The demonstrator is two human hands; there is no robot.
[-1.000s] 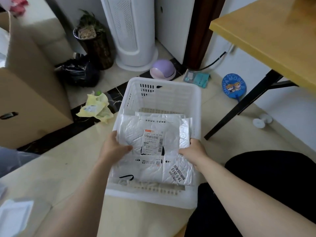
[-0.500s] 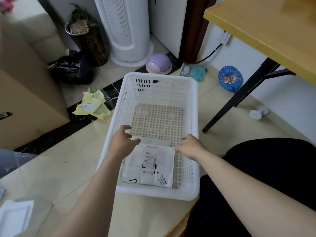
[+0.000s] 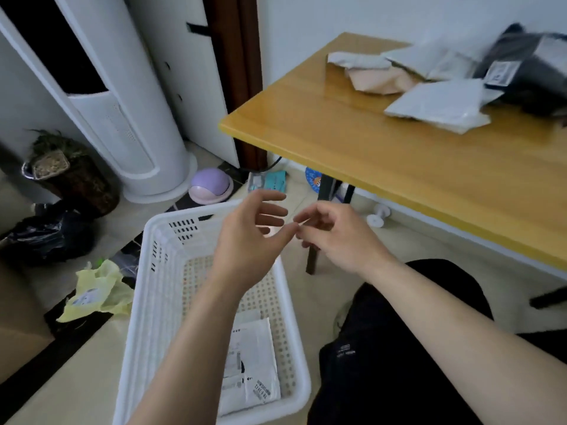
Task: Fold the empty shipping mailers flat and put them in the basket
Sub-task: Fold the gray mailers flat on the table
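A folded white mailer [image 3: 251, 366] with a shipping label lies flat in the near end of the white plastic basket [image 3: 147, 302] on the floor. My left hand [image 3: 248, 237] hovers above the basket's far end, fingers relaxed and empty. My right hand [image 3: 334, 237] is just to its right, fingers loosely curled, holding nothing. Several more mailers lie on the wooden table at upper right: white ones [image 3: 435, 102], a pink one [image 3: 377, 78] and a black one [image 3: 527, 72].
The wooden table [image 3: 368, 154] juts over the floor on black legs. A white tower fan [image 3: 122, 118], purple dome [image 3: 210, 185], plant pot [image 3: 70, 173], black bag [image 3: 46, 234] and crumpled yellow mailer [image 3: 98, 289] lie left of the basket. My black-clad leg [image 3: 399, 348] is at the right.
Both hands let go of the folded mailer in the basket and rose up above its far end. The view tilted upward, bringing the tabletop and its mailers into sight.
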